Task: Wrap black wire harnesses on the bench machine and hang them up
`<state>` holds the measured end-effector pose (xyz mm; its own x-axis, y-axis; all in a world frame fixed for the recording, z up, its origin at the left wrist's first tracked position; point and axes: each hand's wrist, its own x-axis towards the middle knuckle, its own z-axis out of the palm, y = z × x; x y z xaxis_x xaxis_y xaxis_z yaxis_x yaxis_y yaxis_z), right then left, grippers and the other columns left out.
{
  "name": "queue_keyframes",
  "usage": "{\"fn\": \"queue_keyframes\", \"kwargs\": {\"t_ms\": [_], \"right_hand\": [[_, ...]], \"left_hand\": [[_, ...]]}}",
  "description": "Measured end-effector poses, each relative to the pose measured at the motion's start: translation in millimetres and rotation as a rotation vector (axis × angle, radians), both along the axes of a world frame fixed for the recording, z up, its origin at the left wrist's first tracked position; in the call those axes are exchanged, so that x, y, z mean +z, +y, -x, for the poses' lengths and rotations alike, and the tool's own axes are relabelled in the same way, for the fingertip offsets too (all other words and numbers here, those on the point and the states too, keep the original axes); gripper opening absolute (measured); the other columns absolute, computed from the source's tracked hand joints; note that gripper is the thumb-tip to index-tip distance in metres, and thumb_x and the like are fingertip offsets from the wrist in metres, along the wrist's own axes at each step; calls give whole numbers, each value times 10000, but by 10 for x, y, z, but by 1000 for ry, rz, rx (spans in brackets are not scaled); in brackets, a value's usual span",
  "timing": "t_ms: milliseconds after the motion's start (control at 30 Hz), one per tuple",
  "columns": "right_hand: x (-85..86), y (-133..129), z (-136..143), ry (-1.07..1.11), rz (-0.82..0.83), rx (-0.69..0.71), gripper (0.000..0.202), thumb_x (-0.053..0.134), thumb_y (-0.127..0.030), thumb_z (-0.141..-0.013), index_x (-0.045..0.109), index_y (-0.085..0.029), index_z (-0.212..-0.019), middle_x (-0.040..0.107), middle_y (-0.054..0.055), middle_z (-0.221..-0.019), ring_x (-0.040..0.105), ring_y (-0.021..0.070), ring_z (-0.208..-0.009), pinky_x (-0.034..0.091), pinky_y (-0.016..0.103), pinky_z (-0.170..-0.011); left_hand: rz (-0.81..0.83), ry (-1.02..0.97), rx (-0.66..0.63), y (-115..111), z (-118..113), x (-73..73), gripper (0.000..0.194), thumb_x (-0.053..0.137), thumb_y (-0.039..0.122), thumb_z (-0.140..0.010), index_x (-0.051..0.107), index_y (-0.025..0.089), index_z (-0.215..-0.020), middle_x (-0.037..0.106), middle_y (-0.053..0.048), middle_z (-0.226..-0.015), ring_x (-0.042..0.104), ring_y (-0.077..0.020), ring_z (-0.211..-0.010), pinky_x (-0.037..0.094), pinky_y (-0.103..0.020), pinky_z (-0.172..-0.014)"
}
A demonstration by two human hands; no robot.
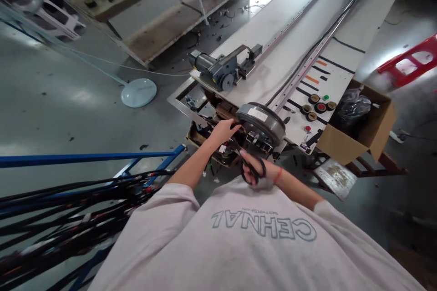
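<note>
My right hand is closed round the black handles of a pair of scissors, just in front of my shirt. The scissor blades point up and left toward my other hand. At the end of the long table, my left hand pinches something dark, too small and shadowed to make out. Close beside it on the table's end sits a round grey drum-like part with a white label. Below my left hand, a box of mixed small dark items is partly hidden by my arm.
A motor unit is mounted on the long white table. Several tape rolls lie on its right side, by an open cardboard box. Black cables hang on a blue rack to the left. A red plastic stool stands far right.
</note>
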<state>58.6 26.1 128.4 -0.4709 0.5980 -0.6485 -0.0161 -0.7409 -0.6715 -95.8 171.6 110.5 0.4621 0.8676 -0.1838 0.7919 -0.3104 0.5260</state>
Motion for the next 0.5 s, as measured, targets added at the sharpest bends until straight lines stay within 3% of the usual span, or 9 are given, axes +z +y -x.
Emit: {"fn": "queue_keyframes", "kwargs": {"t_ms": [67, 133, 200, 300, 400, 500], "right_hand": [[81, -265, -293, -131, -268, -75, 586, 412, -739, -822, 474, -200, -601, 574, 29, -530, 530, 132, -465, 439, 239, -479], [77, -362, -693, -458, -462, -280, 523, 434, -667, -849, 495, -203, -615, 552, 21, -521, 523, 143, -491, 437, 253, -518], [-34, -229, -1108, -863, -488, -380, 415, 494, -554, -856, 524, -197, -647, 556, 31, -548, 546, 173, -557, 438, 274, -563], [-228, 207, -1531, -1285, -391, -207, 192, 615, -338, -786, 610, -148, -767, 651, 120, -793, 611, 249, -811, 457, 325, -722], [-167, 639, -1543, -1325, -482, -141, 249, 606, -335, -797, 651, -112, -898, 646, 172, -1011, 593, 272, -969, 440, 356, -843], [118, 1004, -1256, -990, -606, -150, 390, 474, -481, -887, 666, -141, -879, 666, 97, -897, 604, 232, -886, 453, 332, -829]], "left_hand": [[46, 60, -22, 26, 6, -70, 332, 451, 416, -920, 638, 142, -942, 707, -118, -912, 654, -240, -876, 463, -291, -757], [120, 131, -24, 39, 1, -142, 320, 414, 387, -939, 618, 142, -918, 697, -122, -882, 651, -238, -859, 452, -286, -740], [212, 147, 1, 31, -11, -192, 309, 379, 351, -950, 596, 145, -871, 679, -114, -831, 640, -227, -819, 439, -285, -727], [329, 69, 60, -19, -15, -199, 320, 342, 321, -953, 552, 161, -772, 631, -77, -729, 599, -198, -718, 420, -285, -694], [382, 11, 91, -95, 14, -150, 341, 324, 330, -951, 505, 180, -704, 565, -30, -635, 534, -164, -613, 400, -277, -645], [413, -64, 100, -193, 68, -97, 324, 362, 347, -936, 467, 192, -671, 505, 7, -585, 476, -139, -559, 377, -266, -603]]}}
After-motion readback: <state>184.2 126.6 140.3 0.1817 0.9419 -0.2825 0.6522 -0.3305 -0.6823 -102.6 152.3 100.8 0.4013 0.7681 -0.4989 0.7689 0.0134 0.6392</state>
